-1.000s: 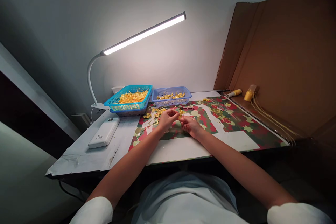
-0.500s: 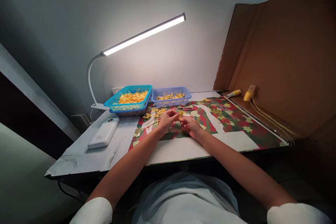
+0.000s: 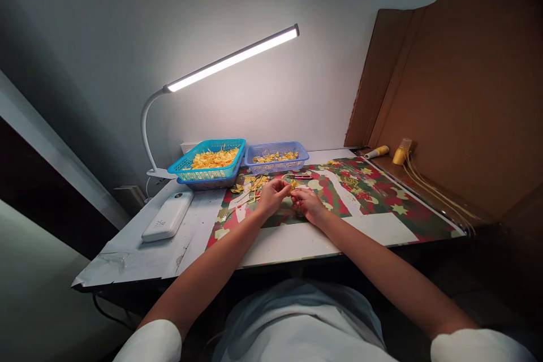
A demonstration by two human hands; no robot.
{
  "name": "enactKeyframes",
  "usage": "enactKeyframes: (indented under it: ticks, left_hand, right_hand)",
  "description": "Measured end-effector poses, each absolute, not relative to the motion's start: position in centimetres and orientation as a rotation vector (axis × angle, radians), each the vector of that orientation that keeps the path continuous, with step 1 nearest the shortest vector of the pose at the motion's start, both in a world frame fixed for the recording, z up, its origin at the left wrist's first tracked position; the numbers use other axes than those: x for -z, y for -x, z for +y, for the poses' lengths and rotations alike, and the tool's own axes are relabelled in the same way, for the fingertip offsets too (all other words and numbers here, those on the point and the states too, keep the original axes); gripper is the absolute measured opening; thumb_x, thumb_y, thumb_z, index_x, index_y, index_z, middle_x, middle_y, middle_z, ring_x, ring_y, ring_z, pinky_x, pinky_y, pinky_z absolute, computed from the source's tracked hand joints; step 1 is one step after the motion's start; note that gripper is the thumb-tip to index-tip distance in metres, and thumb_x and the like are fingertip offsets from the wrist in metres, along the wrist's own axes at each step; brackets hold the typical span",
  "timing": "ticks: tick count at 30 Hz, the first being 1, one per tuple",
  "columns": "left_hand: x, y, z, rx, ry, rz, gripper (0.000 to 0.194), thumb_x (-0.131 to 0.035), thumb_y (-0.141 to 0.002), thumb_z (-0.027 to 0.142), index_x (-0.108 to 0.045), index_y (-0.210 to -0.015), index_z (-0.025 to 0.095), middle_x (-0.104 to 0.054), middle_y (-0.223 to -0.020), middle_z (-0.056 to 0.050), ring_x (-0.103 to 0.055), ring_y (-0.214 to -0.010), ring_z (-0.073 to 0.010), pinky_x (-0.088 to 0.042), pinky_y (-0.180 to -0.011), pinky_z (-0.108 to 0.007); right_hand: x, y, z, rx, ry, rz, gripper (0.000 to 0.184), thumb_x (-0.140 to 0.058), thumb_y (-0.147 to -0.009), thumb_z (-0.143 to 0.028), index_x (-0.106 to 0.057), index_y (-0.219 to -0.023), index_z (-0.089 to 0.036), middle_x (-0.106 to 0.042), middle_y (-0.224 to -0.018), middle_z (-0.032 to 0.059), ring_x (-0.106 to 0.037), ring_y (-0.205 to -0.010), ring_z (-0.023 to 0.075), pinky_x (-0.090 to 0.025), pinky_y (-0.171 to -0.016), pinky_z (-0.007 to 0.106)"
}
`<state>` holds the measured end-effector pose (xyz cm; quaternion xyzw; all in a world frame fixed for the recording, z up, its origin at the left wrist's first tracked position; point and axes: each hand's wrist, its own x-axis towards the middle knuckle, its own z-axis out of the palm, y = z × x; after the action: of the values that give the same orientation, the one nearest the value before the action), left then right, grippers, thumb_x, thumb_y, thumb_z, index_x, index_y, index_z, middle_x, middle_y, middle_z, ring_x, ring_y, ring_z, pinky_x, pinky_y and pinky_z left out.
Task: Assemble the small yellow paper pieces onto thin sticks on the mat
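Observation:
Over the camouflage-patterned sheet (image 3: 288, 216), my left hand (image 3: 274, 195) and my right hand (image 3: 309, 203) meet fingertip to fingertip. Between them is a small yellow petal-like piece (image 3: 293, 185), pinched by the fingers of both hands. Its lower part is hidden by my fingers. Just left of my left hand lie loose yellow pieces with thin stems (image 3: 250, 182). Behind my hands a slim dark red tool (image 3: 300, 177) rests on the sheet; its kind is too small to make out.
A turquoise basket (image 3: 175, 171) of yellow petal-like pieces sits on another basket at the back left. Beside it stands a lilac basket (image 3: 278, 167) with similar pieces. A white power bank (image 3: 167, 218), a lit desk lamp (image 3: 233, 58), yellow strands (image 3: 436, 191) and a cardboard wall (image 3: 462, 85) surround the work area.
Both hands stay in nearly the same place, still pinching the yellow piece. The fingers have shifted slightly around it. The whole view has moved a little.

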<state>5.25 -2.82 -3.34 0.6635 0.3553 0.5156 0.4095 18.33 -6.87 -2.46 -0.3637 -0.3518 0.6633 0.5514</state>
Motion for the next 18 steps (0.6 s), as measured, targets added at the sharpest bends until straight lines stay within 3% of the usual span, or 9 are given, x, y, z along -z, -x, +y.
enactKeyframes:
  ticks: [5, 10, 18]
  left_hand:
    - [3.3, -5.5, -2.7, -1.351, -1.529, 0.932, 0.027, -0.067, -0.067, 0.041, -0.06, -0.07, 0.015, -0.059, -0.061, 0.0, -0.054, -0.054, -0.0099, -0.044, -0.054, -0.021]
    - [2.4, -5.5, -3.1, -1.186, -1.369, 0.941, 0.034, -0.069, -0.065, 0.046, -0.063, -0.066, 0.013, -0.058, -0.055, 0.0, -0.054, -0.05, -0.0094, -0.042, -0.05, -0.02]
    - [1.5, -4.8, -3.5, -1.119, -1.32, 0.922, 0.035, -0.076, -0.058, 0.043, -0.067, -0.069, 0.011, -0.059, -0.055, -0.002, -0.052, -0.049, -0.0076, -0.041, -0.048, -0.019]
  right_hand:
    - [2.8, -18.4, -6.4, -1.392, 0.948, -0.971, 0.019, -0.072, -0.054, -0.029, -0.057, -0.058, -0.018, -0.052, -0.05, -0.0038, -0.039, -0.045, 0.0062, -0.029, -0.045, 0.022]
    - [3.2, -18.7, -6.0, -1.101, 1.025, -1.206, 0.018, -0.069, -0.058, -0.034, -0.059, -0.057, -0.019, -0.053, -0.051, -0.0031, -0.04, -0.045, 0.0085, -0.029, -0.045, 0.025]
    - [3.0, -19.3, -6.3, -0.803, 1.11, -1.395, 0.013, -0.063, -0.068, -0.028, -0.06, -0.058, -0.021, -0.053, -0.05, -0.0022, -0.043, -0.05, 0.0127, -0.031, -0.052, 0.027]
